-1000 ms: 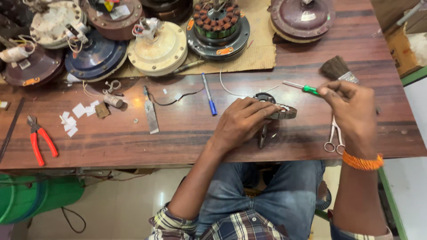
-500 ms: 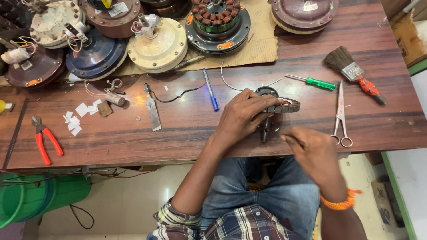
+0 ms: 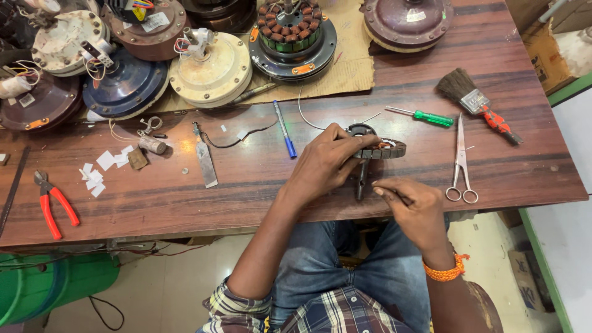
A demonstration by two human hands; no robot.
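My left hand [image 3: 327, 161] grips a small copper-wound fan stator [image 3: 388, 148], holding it tilted over the wooden table [image 3: 185, 197] near the front edge. A dark shaft [image 3: 361, 184] hangs down from the stator. My right hand [image 3: 414, 208] sits just right of the shaft's lower end, at the table's front edge. Its fingers are pinched together, and I cannot make out whether anything is between them.
Right of the stator lie scissors [image 3: 460, 161], a green-handled screwdriver [image 3: 433, 117] and a paintbrush [image 3: 473, 100]. A blue pen [image 3: 285, 131], a metal blade [image 3: 205, 164], paper scraps [image 3: 97, 172] and red pliers [image 3: 57, 207] lie to the left. Several fan motors [image 3: 209, 69] line the back, and a green bin [image 3: 43, 285] stands below.
My right hand left the screwdriver and scissors at the right, both now lying on the table, and came back to the front edge beside the shaft. The left hand kept its grip.
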